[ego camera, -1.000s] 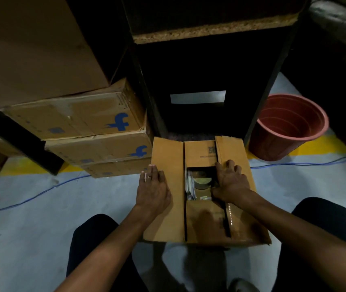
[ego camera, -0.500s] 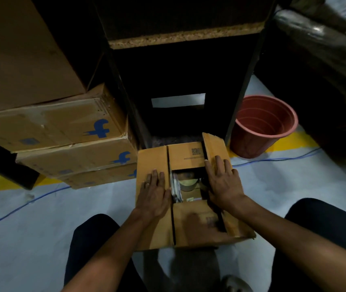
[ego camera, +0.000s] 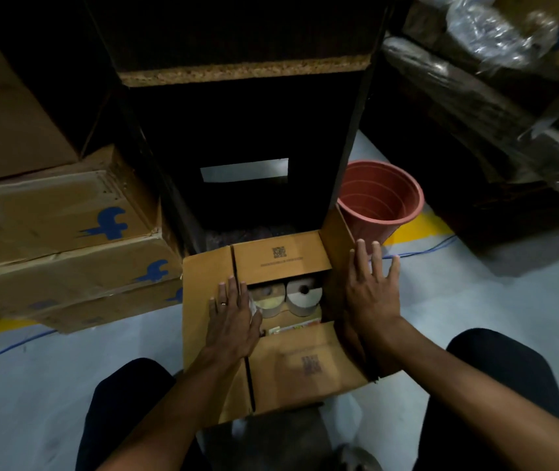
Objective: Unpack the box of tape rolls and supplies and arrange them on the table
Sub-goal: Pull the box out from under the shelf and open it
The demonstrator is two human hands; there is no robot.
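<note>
Box (ego camera: 281, 372) lies between flat left hand (ego camera: 234, 317) and right hand (ego camera: 370, 294).

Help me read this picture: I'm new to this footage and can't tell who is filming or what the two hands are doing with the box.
There is no machine here. A person wears a camera on the head, looking down at their own arms, so it is a single view from above. A cardboard box sits on the floor between their knees. The left hand lies flat on the box's left flap, and the right hand presses with straight fingers against the right flap, which stands up. Neither hand grips anything. Through the gap you see two rolls of tape inside. A red bucket stands behind the box, and stacked cartons sit to the left.
</note>
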